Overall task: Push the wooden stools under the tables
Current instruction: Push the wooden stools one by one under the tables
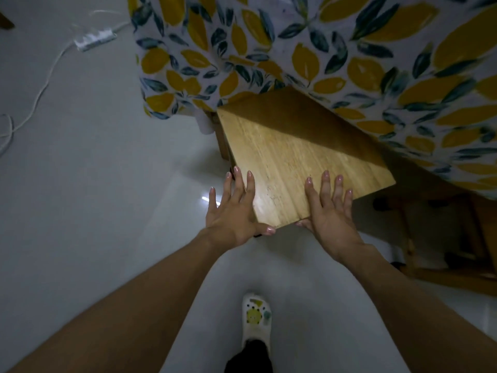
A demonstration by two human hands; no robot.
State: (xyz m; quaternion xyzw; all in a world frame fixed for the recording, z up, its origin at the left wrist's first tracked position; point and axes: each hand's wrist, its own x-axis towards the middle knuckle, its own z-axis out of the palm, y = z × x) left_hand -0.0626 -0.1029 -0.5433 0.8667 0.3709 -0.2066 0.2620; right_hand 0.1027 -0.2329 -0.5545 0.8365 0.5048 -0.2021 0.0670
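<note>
Nearest, a shoe [256, 317] planted on the pale floor [94, 197], between two bare forearms reaching forward. Just beyond, both hands spread flat at the near corner of the stool [293, 162]: left hand [233, 211] open, fingers splayed along the seat's left edge, thumb hooked round the near corner; right hand [329, 211] open too, fingers lying on the seat top, thumb tucked under the near edge. Nothing gripped, only pressed against. Stool itself about half under the table, its far part already in shadow beneath the leaf-print cloth [336, 49], near part out over the floor. To the right, in the dark under the cloth, wooden legs and rails of other furniture [443, 265], too dim to sort out. Far left, a power strip [95, 40] with a white cord [40, 90] trailing over the floor, well apart from the stool. By the look of it, mid-push on this stool, not yet home. Next move probably a steady shove forward and right along the seat's own line, palms kept low on the near edge, stool kept clear of the hanging cloth and the legs on the right.
</note>
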